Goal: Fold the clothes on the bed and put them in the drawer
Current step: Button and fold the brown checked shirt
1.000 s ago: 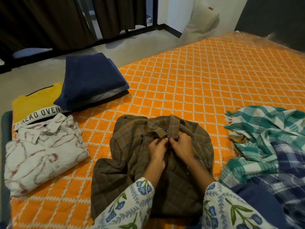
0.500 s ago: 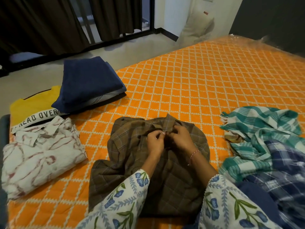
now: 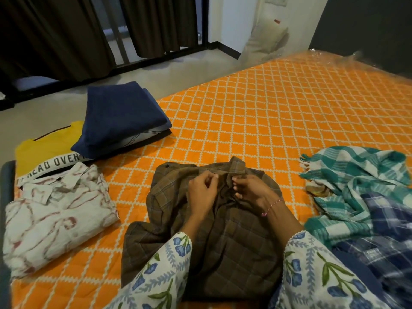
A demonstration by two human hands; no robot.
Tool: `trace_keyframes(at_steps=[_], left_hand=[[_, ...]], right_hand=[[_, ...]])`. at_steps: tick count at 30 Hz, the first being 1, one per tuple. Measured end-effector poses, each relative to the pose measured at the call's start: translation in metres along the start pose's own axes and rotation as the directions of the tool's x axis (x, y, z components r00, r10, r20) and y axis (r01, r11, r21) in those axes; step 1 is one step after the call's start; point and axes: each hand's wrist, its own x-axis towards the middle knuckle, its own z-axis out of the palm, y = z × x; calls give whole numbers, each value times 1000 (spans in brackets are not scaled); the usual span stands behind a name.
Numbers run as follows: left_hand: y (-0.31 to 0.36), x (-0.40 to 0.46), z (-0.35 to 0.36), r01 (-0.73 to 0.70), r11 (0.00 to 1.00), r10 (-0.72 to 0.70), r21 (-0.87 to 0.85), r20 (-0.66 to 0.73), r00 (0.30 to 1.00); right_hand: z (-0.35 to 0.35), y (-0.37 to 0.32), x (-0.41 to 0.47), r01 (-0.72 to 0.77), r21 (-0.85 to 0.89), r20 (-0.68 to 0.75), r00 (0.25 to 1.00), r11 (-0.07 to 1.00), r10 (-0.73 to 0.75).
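We observe a brown checked shirt (image 3: pixel 207 230) lying front-up on the orange quilted bed cover (image 3: pixel 267 112), directly in front of the person, its collar pointing away from them. Both hands work at the collar end of the shirt. The left hand (image 3: pixel 201 194) has its fingers curled inward, thumb and forefinger pinched on the fabric just below the collar. The right hand (image 3: pixel 252 192) rests on the shirt just beside it, fingers bent and pressed together, their tips gripping the placket edge; a pink thread bracelet (image 3: pixel 273 206) sits on that wrist. The two hands are near each other but apart. Both forearms wear floral sleeves (image 3: pixel 312 270).

To the left of the brown shirt we note three folded items: a white shirt with reddish marbling (image 3: pixel 55 217) nearest the person, a yellow T-shirt with printed lettering (image 3: pixel 44 150) behind it, and a navy blue folded garment (image 3: pixel 122 117) overlapping the yellow one at its right edge.

To the right lies an unfolded heap: a teal and white checked cloth (image 3: pixel 356 175) with a fringe, and a blue plaid garment (image 3: pixel 390 230) partly over it.

Beyond the bed we record the grey floor (image 3: pixel 66 99) and dark curtains (image 3: pixel 55 34). We see no drawer from this view.
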Motion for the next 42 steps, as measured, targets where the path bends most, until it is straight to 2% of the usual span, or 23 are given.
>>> trace_keyframes(at_steps=[2, 3, 4, 5, 6, 7, 8, 12, 15, 18, 20, 21, 24, 25, 27, 28, 29, 31, 34, 35, 39, 40, 42], left_hand=[[3, 8, -9, -54, 995, 39, -81, -181, 983], [1, 16, -10, -50, 994, 37, -93, -136, 990], [0, 27, -11, -43, 999, 44, -32, 32, 999], [-5, 38, -9, -60, 995, 36, 85, 263, 964], [-10, 48, -8, -102, 980, 11, 172, 462, 887], [-14, 58, -7, -124, 970, -24, 209, 590, 807], [-14, 64, -7, -110, 973, -47, 205, 637, 769], [-2, 87, -11, -103, 970, -34, 219, 543, 839], [4, 101, -10, -233, 858, -14, 458, 473, 881], [-2, 103, -7, -317, 720, -62, 617, 513, 856], [-1, 94, -4, -344, 617, -23, 708, 454, 891], [1, 84, -2, -364, 578, 90, 731, 386, 918], [14, 36, 3, -492, 604, 397, 627, 299, 868], [13, 10, 9, -464, 679, 338, 569, 318, 886], [10, -15, 11, -209, 822, 19, 529, 343, 939], [2, -19, 12, -81, 831, -121, 550, 321, 940], [-5, -20, 11, -16, 823, -181, 568, 290, 940], [-6, -17, 10, -24, 795, -180, 606, 274, 945], [0, -15, 17, -170, 785, -90, 596, 381, 920], [0, -14, 20, -161, 793, -95, 588, 381, 920], [-7, -1, 31, 92, 864, -273, 495, 308, 911], [-5, -1, 33, 147, 883, -309, 446, 318, 896], [-1, 1, 32, 246, 925, -340, 290, 338, 878]], right_hand=[[-2, -1, 2, 4, -49, 8, 1000, 999, -3], [-2, -2, 3, 1, -72, 7, 1000, 997, 0], [-1, -2, 4, 2, -93, 1, 1000, 996, -2], [-1, -2, 5, 3, -128, -12, 1000, 992, -5], [1, -3, 6, 12, -168, -32, 999, 986, -17], [3, -6, 8, 28, -215, -54, 998, 976, -40], [6, -8, 10, 47, -255, -75, 995, 966, -68], [12, -12, 17, 180, -471, -98, 962, 864, -254], [16, 0, 15, 252, -775, 10, 922, 579, -387], [21, 17, 16, 205, -954, 86, 885, 217, -458], [21, 23, 17, 172, -975, 77, 853, 138, -517], [20, 26, 17, 164, -978, 72, 845, 129, -529], [18, 30, 14, 158, -975, 45, 834, 158, -550], [15, 38, 10, 149, -971, 28, 845, 186, -534], [12, 38, 8, 165, -955, 10, 847, 246, -531], [11, 37, 6, 172, -947, 2, 848, 271, -530], [10, 34, 4, 175, -936, -17, 845, 307, -535], [7, 30, 4, 162, -902, -80, 848, 401, -523], [2, 26, 0, 137, -822, -175, 863, 553, -474], [1, 26, -1, 130, -806, -197, 861, 578, -469], [1, 28, -3, 126, -824, -183, 864, 553, -469], [2, 30, -4, 142, -788, -187, 871, 599, -454], [4, 30, -6, 159, -588, -221, 912, 793, -347]])
